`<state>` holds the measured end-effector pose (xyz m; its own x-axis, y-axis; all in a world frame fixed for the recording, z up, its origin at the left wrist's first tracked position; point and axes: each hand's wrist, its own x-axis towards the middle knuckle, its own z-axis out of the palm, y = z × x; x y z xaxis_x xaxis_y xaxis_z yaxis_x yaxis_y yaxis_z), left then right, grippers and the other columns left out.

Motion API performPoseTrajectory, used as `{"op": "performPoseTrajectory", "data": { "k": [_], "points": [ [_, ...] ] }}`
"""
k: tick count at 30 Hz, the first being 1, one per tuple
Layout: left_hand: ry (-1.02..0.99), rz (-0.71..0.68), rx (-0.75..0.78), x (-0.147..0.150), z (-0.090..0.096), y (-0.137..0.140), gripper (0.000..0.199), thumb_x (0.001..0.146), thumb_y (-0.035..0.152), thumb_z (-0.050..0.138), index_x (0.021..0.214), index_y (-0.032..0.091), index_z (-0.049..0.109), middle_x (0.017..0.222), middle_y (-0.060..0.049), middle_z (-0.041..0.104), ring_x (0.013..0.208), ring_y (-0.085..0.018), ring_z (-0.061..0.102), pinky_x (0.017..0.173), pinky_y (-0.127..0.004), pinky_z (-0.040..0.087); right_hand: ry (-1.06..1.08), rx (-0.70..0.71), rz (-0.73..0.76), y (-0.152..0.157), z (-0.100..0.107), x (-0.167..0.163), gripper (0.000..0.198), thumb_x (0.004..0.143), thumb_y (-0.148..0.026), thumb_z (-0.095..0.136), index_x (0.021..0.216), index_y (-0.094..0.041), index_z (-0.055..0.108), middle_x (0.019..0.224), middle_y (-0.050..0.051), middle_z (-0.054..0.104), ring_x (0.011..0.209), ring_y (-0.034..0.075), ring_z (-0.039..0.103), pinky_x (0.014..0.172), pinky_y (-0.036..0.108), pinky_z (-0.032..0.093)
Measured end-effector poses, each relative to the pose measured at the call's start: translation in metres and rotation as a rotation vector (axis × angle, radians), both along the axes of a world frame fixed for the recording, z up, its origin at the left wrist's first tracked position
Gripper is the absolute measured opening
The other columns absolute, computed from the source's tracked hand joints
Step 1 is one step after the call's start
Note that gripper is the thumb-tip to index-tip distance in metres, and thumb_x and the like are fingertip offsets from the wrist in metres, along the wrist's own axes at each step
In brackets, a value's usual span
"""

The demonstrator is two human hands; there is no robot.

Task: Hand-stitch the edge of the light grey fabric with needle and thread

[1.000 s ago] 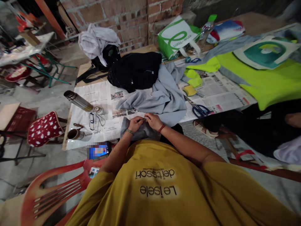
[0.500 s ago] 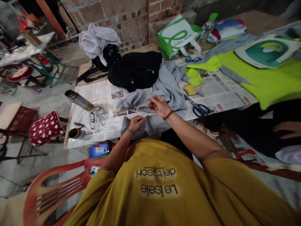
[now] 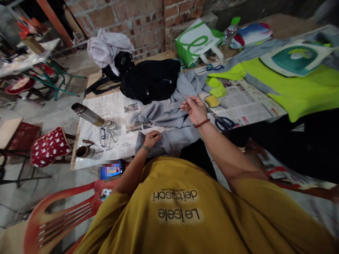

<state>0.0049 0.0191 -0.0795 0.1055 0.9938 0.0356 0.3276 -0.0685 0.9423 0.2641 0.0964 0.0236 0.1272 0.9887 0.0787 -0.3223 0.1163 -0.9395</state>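
Note:
Grey cloth [image 3: 180,139] lies bunched over the newspaper and hangs along the table's near edge. My left hand [image 3: 152,139] is closed on its near part, fingertips pinched against the fabric. Above the cloth and farther right, my right hand [image 3: 196,110] is raised with thumb and forefinger pressed together. Whatever is in that pinch is too small to make out. Dark blue-handled scissors [image 3: 224,123] lie just right of my right wrist. A small yellow object [image 3: 212,101] sits beyond them.
Left on the table are a steel flask [image 3: 87,114], eyeglasses [image 3: 105,137] and a mug [image 3: 85,151]. A black bag [image 3: 150,79] and green-white bag [image 3: 197,42] stand behind. An iron [image 3: 293,58] rests on a neon-yellow garment [image 3: 296,88]. A red chair [image 3: 63,211] is at my left.
My right hand has moved right and slightly up, away from my left hand, still pinched. My left hand stays on the grey cloth. Another person's hand at the right has gone from view.

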Motion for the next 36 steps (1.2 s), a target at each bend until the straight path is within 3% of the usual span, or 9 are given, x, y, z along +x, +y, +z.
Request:
{"op": "performPoseTrajectory", "data": {
  "k": [6, 10, 13, 20, 28, 36],
  "points": [
    [-0.027, 0.031, -0.002, -0.005, -0.001, 0.001, 0.015, 0.069, 0.033, 0.072, 0.071, 0.019, 0.068, 0.071, -0.002, 0.067, 0.072, -0.018, 0.062, 0.070, -0.030, 0.052, -0.159, -0.163, 0.174, -0.052, -0.017, -0.022, 0.029, 0.089, -0.048, 0.062, 0.099, -0.021, 0.057, 0.054, -0.009, 0.054, 0.037, 0.007, 0.046, 0.038, 0.019, 0.035],
    [-0.019, 0.011, -0.001, -0.006, -0.002, 0.001, 0.016, 0.070, 0.034, 0.072, 0.072, 0.019, 0.067, 0.072, -0.002, 0.067, 0.073, -0.018, 0.063, 0.071, -0.030, 0.052, -0.435, -0.308, 0.449, -0.097, -0.041, -0.048, 0.016, 0.087, -0.034, 0.059, 0.086, -0.018, 0.061, 0.050, -0.010, 0.051, 0.035, 0.005, 0.040, 0.038, 0.018, 0.031],
    [-0.017, 0.016, 0.001, -0.006, -0.002, 0.000, 0.017, 0.070, 0.035, 0.072, 0.073, 0.019, 0.067, 0.073, -0.002, 0.066, 0.073, -0.017, 0.062, 0.070, -0.029, 0.052, -0.607, -0.361, 0.552, -0.114, -0.055, -0.063, 0.014, 0.088, -0.029, 0.055, 0.084, -0.018, 0.063, 0.049, -0.009, 0.050, 0.036, 0.005, 0.039, 0.040, 0.018, 0.030],
    [-0.027, 0.033, 0.012, -0.006, -0.004, -0.001, 0.025, 0.067, 0.042, 0.073, 0.074, 0.018, 0.067, 0.072, -0.002, 0.064, 0.068, -0.017, 0.058, 0.066, -0.029, 0.049, -0.802, -0.303, 0.538, -0.107, -0.062, -0.077, 0.019, 0.092, -0.026, 0.052, 0.079, -0.018, 0.064, 0.051, -0.008, 0.053, 0.044, 0.007, 0.044, 0.049, 0.019, 0.034],
    [-0.021, 0.027, 0.011, -0.007, -0.007, 0.000, 0.024, 0.070, 0.042, 0.075, 0.074, 0.019, 0.067, 0.074, -0.004, 0.065, 0.074, -0.019, 0.062, 0.071, -0.033, 0.052, -0.841, -0.292, 0.531, -0.103, -0.063, -0.079, 0.019, 0.092, -0.023, 0.051, 0.078, -0.018, 0.063, 0.049, -0.008, 0.052, 0.043, 0.007, 0.043, 0.048, 0.019, 0.033],
    [-0.031, 0.010, 0.058, -0.005, 0.001, -0.003, 0.027, 0.071, 0.044, 0.077, 0.073, 0.019, 0.068, 0.075, -0.003, 0.066, 0.076, -0.019, 0.062, 0.076, -0.035, 0.055, -0.922, -0.246, 0.487, -0.101, -0.058, -0.086, 0.022, 0.091, -0.019, 0.051, 0.072, -0.019, 0.061, 0.049, -0.006, 0.054, 0.047, 0.008, 0.047, 0.051, 0.021, 0.035]
  ]
}}
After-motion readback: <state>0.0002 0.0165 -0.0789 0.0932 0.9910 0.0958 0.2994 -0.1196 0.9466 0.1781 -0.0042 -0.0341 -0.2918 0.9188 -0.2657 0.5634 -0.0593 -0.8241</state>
